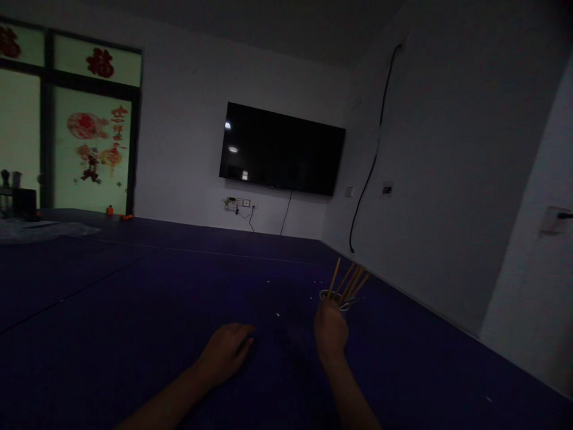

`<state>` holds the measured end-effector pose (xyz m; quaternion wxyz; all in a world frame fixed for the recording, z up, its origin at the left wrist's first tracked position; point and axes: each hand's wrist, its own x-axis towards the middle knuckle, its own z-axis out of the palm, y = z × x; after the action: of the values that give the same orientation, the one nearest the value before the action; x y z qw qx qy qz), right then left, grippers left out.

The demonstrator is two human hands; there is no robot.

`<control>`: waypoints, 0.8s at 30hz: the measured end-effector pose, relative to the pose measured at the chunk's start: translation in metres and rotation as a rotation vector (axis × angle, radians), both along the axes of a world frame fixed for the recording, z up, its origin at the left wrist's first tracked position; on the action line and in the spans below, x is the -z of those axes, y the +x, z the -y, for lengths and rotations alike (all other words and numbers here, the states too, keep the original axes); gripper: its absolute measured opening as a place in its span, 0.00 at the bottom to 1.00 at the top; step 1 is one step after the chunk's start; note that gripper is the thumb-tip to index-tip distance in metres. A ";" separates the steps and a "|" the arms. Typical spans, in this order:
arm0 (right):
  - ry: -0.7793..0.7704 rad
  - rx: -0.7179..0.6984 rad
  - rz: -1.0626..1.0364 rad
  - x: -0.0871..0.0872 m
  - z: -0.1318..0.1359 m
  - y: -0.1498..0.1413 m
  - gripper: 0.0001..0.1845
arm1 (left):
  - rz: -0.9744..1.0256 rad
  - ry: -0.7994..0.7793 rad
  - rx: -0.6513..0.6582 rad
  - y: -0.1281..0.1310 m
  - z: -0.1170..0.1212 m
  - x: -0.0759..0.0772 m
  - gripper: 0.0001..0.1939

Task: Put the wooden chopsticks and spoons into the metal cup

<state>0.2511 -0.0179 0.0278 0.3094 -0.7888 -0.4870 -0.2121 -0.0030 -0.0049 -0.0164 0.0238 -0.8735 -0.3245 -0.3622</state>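
Observation:
My right hand [330, 329] is closed at the near side of a round cup [323, 293] and seems to grip it, though the fingertips are hidden. The hand covers most of the cup, so mainly its pale rim shows. Several thin wooden sticks [353, 282], like chopsticks, stand in the cup and lean various ways. A thinner, greyish piece juts out over the rim on the right. To the left, my left hand [227, 351] rests low over the dark blue tabletop [201, 286]. Its fingers are loosely bent, the thumb stands apart, and nothing shows in it.
Small white scraps [277, 314] lie on the tabletop. Clear plastic sheeting [49, 230] and small orange objects [126, 217] are at the far left. A black cable [369, 173] hangs down the right wall, and a television [282, 149] is mounted behind.

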 end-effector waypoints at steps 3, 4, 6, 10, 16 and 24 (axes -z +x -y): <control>0.079 -0.027 0.002 0.004 -0.002 0.004 0.20 | -0.001 0.002 -0.012 0.001 0.001 -0.001 0.15; 0.118 -0.037 0.000 0.005 -0.003 0.004 0.20 | 0.001 0.004 -0.017 0.001 0.001 -0.001 0.15; 0.218 -0.095 -0.006 0.008 -0.005 0.004 0.20 | 0.006 0.009 -0.023 0.002 0.001 -0.002 0.14; 0.376 -0.329 -0.018 0.008 -0.008 -0.007 0.17 | 0.067 0.018 -0.031 0.003 0.000 -0.002 0.14; 0.418 -0.776 -0.141 0.006 -0.001 -0.053 0.12 | 0.207 -0.072 -0.119 0.002 -0.005 0.003 0.31; 0.304 -1.127 -0.243 0.016 0.013 -0.098 0.10 | 0.468 -0.208 -0.054 0.006 -0.014 0.008 0.51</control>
<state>0.1530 -0.0310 0.0115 0.5374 -0.3743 -0.7557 0.0092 0.0029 0.0092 -0.0242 -0.1322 -0.7546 -0.3798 -0.5185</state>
